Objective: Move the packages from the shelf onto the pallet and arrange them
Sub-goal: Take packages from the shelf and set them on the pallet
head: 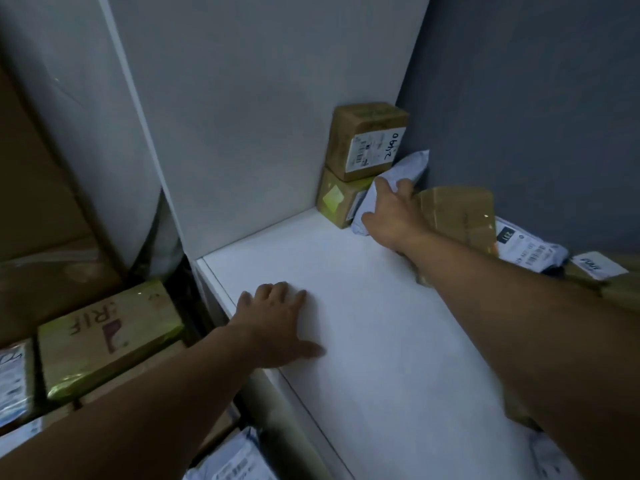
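Observation:
On the white shelf [363, 323] two brown cardboard boxes are stacked in the far corner, the upper box [367, 140] carrying a white label. A pale grey poly mailer bag [405, 171] leans against them. My right hand [391, 216] reaches to the corner and its fingers close on that bag. Flat on the bare shelf near the left front edge, my left hand [277, 323] rests with fingers spread. A taped brown box [457, 216] lies just right of my right wrist.
More mailer bags [530, 247] and boxes lie along the shelf's right side. Left of and below the shelf sit stacked cartons, among them a yellow-taped box [110, 334] and mailers [14, 379]. A white side panel [242, 116] and grey back wall close the corner.

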